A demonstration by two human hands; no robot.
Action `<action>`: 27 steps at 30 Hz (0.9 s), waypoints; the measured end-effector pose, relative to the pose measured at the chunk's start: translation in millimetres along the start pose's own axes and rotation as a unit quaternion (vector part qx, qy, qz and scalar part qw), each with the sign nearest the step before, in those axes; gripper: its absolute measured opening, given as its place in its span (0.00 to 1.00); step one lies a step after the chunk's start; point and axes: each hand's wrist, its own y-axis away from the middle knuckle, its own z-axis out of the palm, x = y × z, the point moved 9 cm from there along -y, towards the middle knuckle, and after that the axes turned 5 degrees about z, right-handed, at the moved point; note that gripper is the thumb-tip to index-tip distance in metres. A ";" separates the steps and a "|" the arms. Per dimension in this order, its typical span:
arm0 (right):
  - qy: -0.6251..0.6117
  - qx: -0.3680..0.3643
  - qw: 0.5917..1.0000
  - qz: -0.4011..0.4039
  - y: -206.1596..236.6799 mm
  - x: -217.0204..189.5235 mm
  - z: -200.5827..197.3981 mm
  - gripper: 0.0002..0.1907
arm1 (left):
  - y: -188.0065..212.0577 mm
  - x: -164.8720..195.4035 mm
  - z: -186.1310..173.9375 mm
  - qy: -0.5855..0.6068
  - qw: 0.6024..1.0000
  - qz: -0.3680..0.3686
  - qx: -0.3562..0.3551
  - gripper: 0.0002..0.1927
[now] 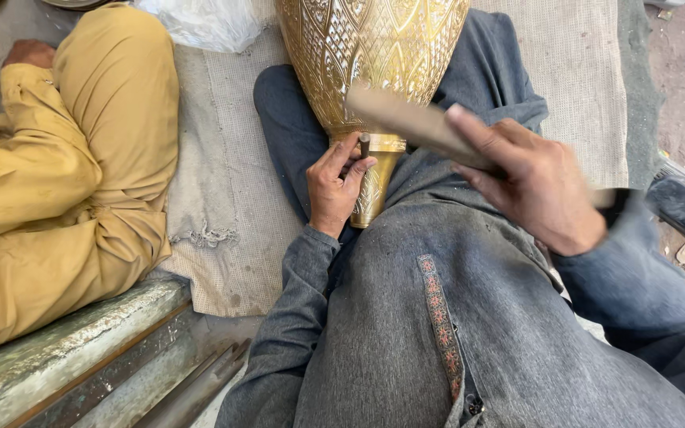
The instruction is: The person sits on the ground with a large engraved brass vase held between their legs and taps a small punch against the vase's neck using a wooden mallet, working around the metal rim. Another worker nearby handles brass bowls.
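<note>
The left hand (334, 184) is closed round a short dark punch (365, 144), pinching it between thumb and fingers so that its tip stands against the narrow neck of the brass vase (374, 47) — a low grip near the working end seems meant to keep the tool from skating on the curved metal. The right hand (537, 184) is clenched on the handle of a wooden mallet (414, 123), whose pale, blurred length reaches across in front of the vase's lower body and ends just above the punch's head.

The vase itself lies tilted along the person's lap, narrow end toward the body and wide, leaf-patterned belly running out of the top of the view; the grey-clothed legs on either side of it appear to cradle it so it cannot roll.

Under the vase and legs spreads a coarse, frayed mat (223, 206). Left of the vase sits another person in mustard-yellow clothes (81, 174), hands off at the far left edge. Below and left of the vase runs a worn metal beam (73, 357); right of it, bare dirt ground (683, 87).
</note>
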 end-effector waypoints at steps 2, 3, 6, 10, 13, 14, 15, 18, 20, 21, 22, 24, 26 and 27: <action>0.108 -0.084 0.990 0.022 4.2 0.9 10.0 0.35 | 3.0 1.0 2.8 -0.004 1.000 -0.006 -0.010 0.24; 0.160 -0.120 0.979 0.026 2.4 1.6 16.1 0.35 | 1.6 0.9 1.8 -0.012 1.000 -0.004 -0.009 0.23; -0.124 0.070 0.989 -0.038 -4.2 -19.1 -23.2 0.33 | 2.3 -0.9 0.3 0.034 0.999 -0.020 0.004 0.23; 0.092 -0.090 0.992 0.016 -7.4 -13.3 -0.5 0.37 | -0.1 4.1 0.3 0.000 1.000 -0.008 -0.007 0.25; 0.003 -0.051 0.999 0.014 -5.0 -12.7 -9.6 0.36 | 0.1 9.5 0.2 0.008 1.000 -0.015 -0.008 0.24; 0.140 -0.157 0.976 0.059 0.8 4.8 10.0 0.37 | -1.1 9.5 0.1 0.011 1.000 -0.021 -0.009 0.24; 0.272 -0.254 0.922 0.107 9.9 28.1 25.3 0.38 | -2.8 9.0 -1.5 0.014 0.999 -0.025 -0.013 0.24; 0.037 -0.077 0.992 0.089 5.0 44.9 12.1 0.39 | 6.5 -9.3 -14.0 0.050 0.991 -0.117 0.036 0.20; -0.068 0.016 0.989 0.132 12.7 74.7 21.3 0.39 | 14.0 -21.1 -31.5 0.115 0.979 -0.120 0.120 0.20; -0.120 0.066 0.979 0.149 16.4 90.6 28.5 0.39 | 17.2 -29.2 -38.7 0.146 0.969 -0.117 0.164 0.20; -0.113 0.096 0.978 0.145 19.6 99.3 41.6 0.39 | 22.8 -42.2 -40.0 0.183 0.954 -0.144 0.187 0.19; -0.102 0.153 0.974 0.133 25.2 115.5 62.4 0.40 | 41.7 -65.4 -43.2 0.252 0.918 -0.199 0.233 0.18; -0.136 0.156 0.956 0.208 34.6 146.1 79.4 0.38 | 53.9 -70.3 -30.8 0.277 0.918 -0.211 0.190 0.12; -0.152 0.158 0.944 0.246 37.1 159.5 85.1 0.37 | 58.0 -68.3 -23.2 0.291 0.917 -0.215 0.166 0.12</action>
